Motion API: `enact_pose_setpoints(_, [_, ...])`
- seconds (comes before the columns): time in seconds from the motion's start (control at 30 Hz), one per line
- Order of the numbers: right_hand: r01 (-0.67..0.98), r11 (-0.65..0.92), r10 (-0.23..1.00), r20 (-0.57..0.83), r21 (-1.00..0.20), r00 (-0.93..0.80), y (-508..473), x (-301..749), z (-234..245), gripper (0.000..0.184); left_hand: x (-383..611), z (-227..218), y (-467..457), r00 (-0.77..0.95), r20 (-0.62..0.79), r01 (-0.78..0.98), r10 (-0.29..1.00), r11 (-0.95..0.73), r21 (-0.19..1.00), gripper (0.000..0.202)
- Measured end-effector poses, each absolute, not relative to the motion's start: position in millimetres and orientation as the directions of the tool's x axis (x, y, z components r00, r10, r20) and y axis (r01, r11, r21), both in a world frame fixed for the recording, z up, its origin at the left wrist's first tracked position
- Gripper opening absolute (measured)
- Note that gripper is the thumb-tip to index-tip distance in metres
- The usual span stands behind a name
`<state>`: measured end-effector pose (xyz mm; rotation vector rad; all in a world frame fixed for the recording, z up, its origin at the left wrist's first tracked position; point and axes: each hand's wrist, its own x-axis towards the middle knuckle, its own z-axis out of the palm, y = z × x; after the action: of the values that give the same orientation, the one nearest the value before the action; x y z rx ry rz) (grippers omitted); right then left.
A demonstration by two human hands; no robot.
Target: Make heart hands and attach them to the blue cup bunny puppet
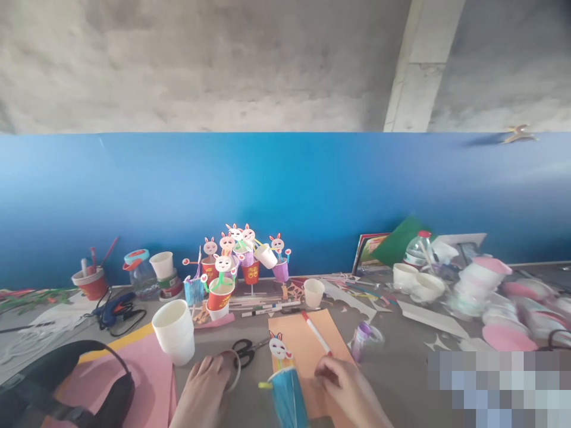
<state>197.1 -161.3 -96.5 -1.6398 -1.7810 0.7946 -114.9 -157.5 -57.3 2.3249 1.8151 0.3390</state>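
My left hand has its fingers curled down over the left side of a clear roll of tape. Black-handled scissors lie just beyond the roll. Above the orange sheet of paper, my right hand is closed, its fingertips pressed together; anything in them is hidden. A red-and-white marker rests on that sheet, its near end by my right hand. Between my hands is a blue-wrapped paper cup with a paper rabbit head and a yellow-green stub on its left side.
Finished rabbit cups cluster at the back. White cups stand left, beside pink paper and a black headset-like object. A purple glue stick stands right. Stacked cups, scraps and a bottle crowd the right.
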Motion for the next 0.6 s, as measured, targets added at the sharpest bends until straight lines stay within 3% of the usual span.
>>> enact_pose_setpoints(0.1, [0.729, 0.085, 0.996, 0.06, -0.679, -0.06, -161.5, 193.0, -95.2, 0.014, -116.2, -52.2, -156.1, 0.224, 0.174, 0.876, 0.959, -0.276, 0.396, 0.018])
enact_pose_setpoints(0.2, [0.767, 0.127, 0.991, 0.109, -0.629, -0.075, -157.4, 194.3, -102.2, 0.019, -108.8, -39.8, -155.8, 0.227, 0.248, 0.718, 0.942, -0.334, 0.611, 0.019])
enact_pose_setpoints(0.37, [0.665, 0.16, 0.983, 0.179, -0.73, -0.04, -157.9, 191.4, -92.0, 0.021, -74.3, -19.8, -160.0, 0.26, 0.264, 0.462, 0.929, -0.36, 0.811, 0.029])
enact_pose_setpoints(0.47, [0.512, 0.309, 0.942, 0.332, -0.801, -0.049, -172.2, 176.1, -57.7, 0.023, -49.1, -14.5, -161.8, 0.27, 0.233, 0.292, 0.934, -0.31, 0.905, 0.034])
enact_pose_setpoints(0.53, [0.423, 0.485, 0.868, 0.479, -0.766, -0.128, -182.9, 162.0, -35.8, 0.021, -35.2, -13.4, -163.4, 0.259, 0.222, 0.176, 0.94, -0.272, 0.946, 0.036])
enact_pose_setpoints(0.6, [0.445, 0.585, 0.805, 0.551, -0.678, -0.219, -190.0, 148.9, -24.4, 0.027, -26.0, -13.8, -166.4, 0.246, 0.202, 0.075, 0.948, -0.226, 0.971, 0.039])
